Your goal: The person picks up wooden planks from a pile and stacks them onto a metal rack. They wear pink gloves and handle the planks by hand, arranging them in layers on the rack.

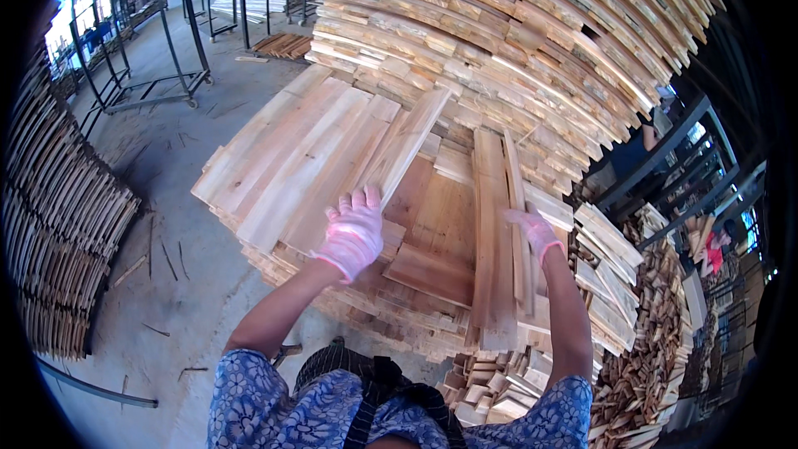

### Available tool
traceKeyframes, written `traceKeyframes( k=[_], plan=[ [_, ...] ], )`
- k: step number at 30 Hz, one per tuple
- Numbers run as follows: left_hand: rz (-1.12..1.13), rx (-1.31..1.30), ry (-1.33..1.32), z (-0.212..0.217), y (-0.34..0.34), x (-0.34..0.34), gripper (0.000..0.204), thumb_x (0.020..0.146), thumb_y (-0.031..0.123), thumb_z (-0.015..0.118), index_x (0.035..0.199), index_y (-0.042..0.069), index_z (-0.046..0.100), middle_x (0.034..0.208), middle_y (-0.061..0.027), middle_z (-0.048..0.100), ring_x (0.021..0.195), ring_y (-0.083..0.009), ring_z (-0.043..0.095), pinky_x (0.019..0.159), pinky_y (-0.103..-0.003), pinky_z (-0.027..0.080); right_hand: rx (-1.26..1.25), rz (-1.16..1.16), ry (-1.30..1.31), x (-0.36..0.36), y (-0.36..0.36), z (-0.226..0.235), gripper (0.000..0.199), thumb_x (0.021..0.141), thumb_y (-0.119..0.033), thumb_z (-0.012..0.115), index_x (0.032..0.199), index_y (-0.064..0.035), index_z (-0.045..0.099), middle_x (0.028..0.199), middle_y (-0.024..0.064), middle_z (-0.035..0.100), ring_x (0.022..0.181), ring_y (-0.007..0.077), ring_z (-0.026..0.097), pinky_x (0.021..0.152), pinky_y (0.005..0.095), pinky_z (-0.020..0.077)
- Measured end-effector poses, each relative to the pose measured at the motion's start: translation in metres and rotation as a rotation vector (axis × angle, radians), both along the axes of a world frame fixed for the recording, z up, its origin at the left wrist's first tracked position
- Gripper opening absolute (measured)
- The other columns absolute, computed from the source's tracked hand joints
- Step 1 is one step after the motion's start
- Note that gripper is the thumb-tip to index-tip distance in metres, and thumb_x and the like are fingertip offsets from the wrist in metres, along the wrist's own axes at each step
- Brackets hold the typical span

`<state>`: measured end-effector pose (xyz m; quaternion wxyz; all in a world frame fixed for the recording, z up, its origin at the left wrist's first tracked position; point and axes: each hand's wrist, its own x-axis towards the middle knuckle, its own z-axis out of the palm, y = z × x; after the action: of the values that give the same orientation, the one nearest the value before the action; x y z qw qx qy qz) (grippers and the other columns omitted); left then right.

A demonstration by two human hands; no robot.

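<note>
L pink-gloved hand (352, 237): fingers apart on pale wd plank (413, 145)
R pink-gloved hand (534, 229): at narrow wd strip (521, 270); finger grip, can't tell

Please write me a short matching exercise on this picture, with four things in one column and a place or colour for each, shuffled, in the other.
Column one
1. Left hand
2. Right hand
3. Tall stack of boards
4. Shirt

Column two
A. Blue with a pale flower pattern
B. At the near end of a slanting pale board
C. Along the top of the picture, beyond both hands
D. Beside a narrow board, right of the picture's middle

Right pairs: 1-B; 2-D; 3-C; 4-A
</note>
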<state>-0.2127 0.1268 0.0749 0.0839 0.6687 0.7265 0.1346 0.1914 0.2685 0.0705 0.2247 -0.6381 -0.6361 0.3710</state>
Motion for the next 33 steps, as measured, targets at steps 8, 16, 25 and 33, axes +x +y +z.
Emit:
traceKeyframes(
  k=[8, 16, 25, 33],
  plan=[
    [0.154, 0.032, 0.311, -0.068, 0.026, 0.024, 0.069, 0.096, 0.020, 0.054, 0.157, 0.001, 0.031, 0.160, -0.0323, 0.031, 0.148, -0.0545, 0.026, 0.114, -0.074, 0.017, 0.036, -0.057, 0.136, -0.086, -0.088, 0.084, 0.092, 0.088, -0.045, 0.074, 0.160, -0.0040, 0.035, 0.149, 0.0144, 0.055, 0.139, 0.0248, 0.049, 0.115, 0.0360, 0.0362],
    [-0.271, -0.101, 0.055, -0.029, 0.049, -0.044, 0.062, 0.091, 0.039, 0.064, 0.142, 0.004, 0.055, 0.143, -0.0260, 0.055, 0.138, -0.0447, 0.047, 0.112, -0.057, 0.039, -0.091, -0.078, 0.334, -0.206, -0.093, 0.072, 0.092, 0.089, -0.051, 0.069, 0.158, 0.0003, 0.035, 0.159, 0.0212, 0.042, 0.147, 0.0285, 0.042, 0.118, 0.0368, 0.0353],
    [0.189, -0.018, 0.102, -0.009, 0.135, -0.348, 0.065, 0.095, 0.056, 0.057, 0.137, 0.006, 0.060, 0.127, -0.0221, 0.068, 0.123, -0.0394, 0.062, 0.106, -0.045, 0.047, -0.270, -0.244, -0.507, -0.296, -0.017, -0.011, 0.097, 0.082, -0.051, 0.073, 0.159, -0.0191, 0.023, 0.142, 0.0330, 0.040, 0.133, 0.0498, 0.050, 0.106, 0.0524, 0.0471],
    [0.233, -0.233, -0.288, -0.059, 0.138, -0.381, 0.079, 0.096, 0.070, 0.045, 0.135, 0.003, 0.056, 0.116, -0.0216, 0.071, 0.117, -0.0389, 0.066, 0.099, -0.044, 0.049, -0.010, -0.270, -0.430, -0.296, -0.033, -0.052, 0.079, 0.097, -0.053, 0.056, 0.161, -0.0198, 0.024, 0.148, 0.0463, 0.032, 0.122, 0.0599, 0.055, 0.104, 0.0547, 0.0484]
  ],
)
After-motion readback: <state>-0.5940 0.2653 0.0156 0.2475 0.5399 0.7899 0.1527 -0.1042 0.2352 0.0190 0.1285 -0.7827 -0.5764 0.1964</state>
